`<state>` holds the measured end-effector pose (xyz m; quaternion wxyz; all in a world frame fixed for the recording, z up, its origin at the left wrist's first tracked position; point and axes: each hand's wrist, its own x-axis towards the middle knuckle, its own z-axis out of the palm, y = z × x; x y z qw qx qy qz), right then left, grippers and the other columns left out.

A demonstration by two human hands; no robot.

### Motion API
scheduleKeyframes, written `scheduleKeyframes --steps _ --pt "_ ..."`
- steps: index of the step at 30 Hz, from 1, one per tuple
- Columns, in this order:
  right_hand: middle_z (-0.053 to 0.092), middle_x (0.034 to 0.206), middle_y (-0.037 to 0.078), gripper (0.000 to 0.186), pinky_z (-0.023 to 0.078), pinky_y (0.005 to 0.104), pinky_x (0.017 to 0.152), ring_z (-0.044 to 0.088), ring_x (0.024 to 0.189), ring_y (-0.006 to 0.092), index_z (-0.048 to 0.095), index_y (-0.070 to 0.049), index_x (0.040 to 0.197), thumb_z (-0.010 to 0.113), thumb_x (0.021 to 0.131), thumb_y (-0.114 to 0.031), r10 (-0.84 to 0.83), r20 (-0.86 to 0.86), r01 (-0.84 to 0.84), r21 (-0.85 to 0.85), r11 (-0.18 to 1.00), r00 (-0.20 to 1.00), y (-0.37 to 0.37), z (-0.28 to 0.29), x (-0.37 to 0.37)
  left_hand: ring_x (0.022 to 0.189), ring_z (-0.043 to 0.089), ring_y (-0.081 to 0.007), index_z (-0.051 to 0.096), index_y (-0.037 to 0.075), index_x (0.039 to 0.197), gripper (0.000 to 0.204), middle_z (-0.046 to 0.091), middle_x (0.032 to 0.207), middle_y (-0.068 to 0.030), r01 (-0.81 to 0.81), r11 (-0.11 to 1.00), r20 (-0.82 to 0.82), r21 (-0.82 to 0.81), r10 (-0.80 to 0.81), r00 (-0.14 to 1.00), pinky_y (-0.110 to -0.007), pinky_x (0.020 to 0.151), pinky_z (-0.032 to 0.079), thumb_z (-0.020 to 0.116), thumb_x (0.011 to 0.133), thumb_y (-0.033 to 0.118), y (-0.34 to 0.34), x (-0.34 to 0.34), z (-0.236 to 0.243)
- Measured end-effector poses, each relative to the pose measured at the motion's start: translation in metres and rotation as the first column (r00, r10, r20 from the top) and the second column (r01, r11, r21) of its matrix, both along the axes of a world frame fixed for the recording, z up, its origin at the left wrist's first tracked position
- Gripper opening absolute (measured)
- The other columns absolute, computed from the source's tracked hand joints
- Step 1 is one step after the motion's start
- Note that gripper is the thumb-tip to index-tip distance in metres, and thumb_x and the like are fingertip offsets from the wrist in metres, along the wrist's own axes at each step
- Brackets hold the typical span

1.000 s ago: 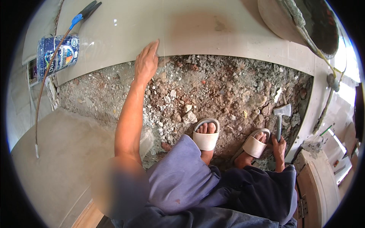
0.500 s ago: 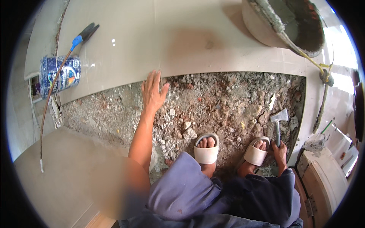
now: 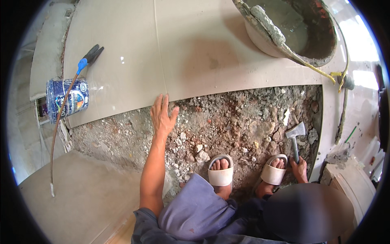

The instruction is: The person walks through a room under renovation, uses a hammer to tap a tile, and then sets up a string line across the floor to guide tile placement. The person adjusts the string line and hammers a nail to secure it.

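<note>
My left hand [image 3: 163, 117] is stretched out with its fingers extended, fingertips touching the edge of a large beige floor tile [image 3: 134, 77] beside a joint line. Its palm is over the rubble bed [image 3: 227, 126] of broken stone and dirt. Low on the right, my right hand [image 3: 299, 169] is wrapped round the handle of a hatchet [image 3: 295, 132], whose grey metal head rests over the rubble. My two feet, in white slide sandals [image 3: 220, 176], stand on the rubble between the hands.
A large tub [image 3: 260, 36] of grey wet mortar stands on the tiles at upper right, with a yellow rope [image 3: 315, 70] by it. On the left are a blue paint bucket [image 3: 69, 97] and a brown cable [image 3: 55, 142] with a blue-and-black end. A worn box [image 3: 345, 179] sits at right.
The view has tilted, so the tiles, tub and bucket sit lower in the picture. My left hand remains at the tile edge, and my right hand still grips the hatchet.
</note>
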<state>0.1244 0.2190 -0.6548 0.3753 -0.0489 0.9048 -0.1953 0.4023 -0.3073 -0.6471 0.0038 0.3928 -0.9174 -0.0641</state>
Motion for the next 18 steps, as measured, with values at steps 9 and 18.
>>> scheduleKeyframes --steps 9,18 --pt "0.064 0.072 0.016 0.031 0.048 0.0371 0.065 0.061 0.066 0.0240 0.065 0.001 0.092 0.065 0.082 -0.028 0.017 0.074 -0.012 -0.070 0.998 0.997 -0.008 0.009 -0.004 0.135 0.031 -0.0357 0.045 0.013 0.138 0.065 0.035 0.145 -0.0190 0.006 0.997 0.104 -0.072 0.001 0.995 -0.054 0.107 0.024 0.052 0.088 0.054 -0.001 0.011 -0.014" --pt "0.065 0.080 0.021 0.040 0.049 0.0449 0.073 0.064 0.080 0.0372 0.061 -0.003 0.091 0.063 0.082 -0.042 0.059 0.096 -0.072 0.136 0.988 0.994 -0.008 0.022 -0.004 0.130 0.038 -0.0358 0.040 0.008 0.140 0.063 0.041 0.141 -0.0183 0.048 0.992 -0.029 -0.121 -0.051 0.998 -0.051 0.104 0.029 0.053 0.091 0.045 -0.007 0.010 -0.017"
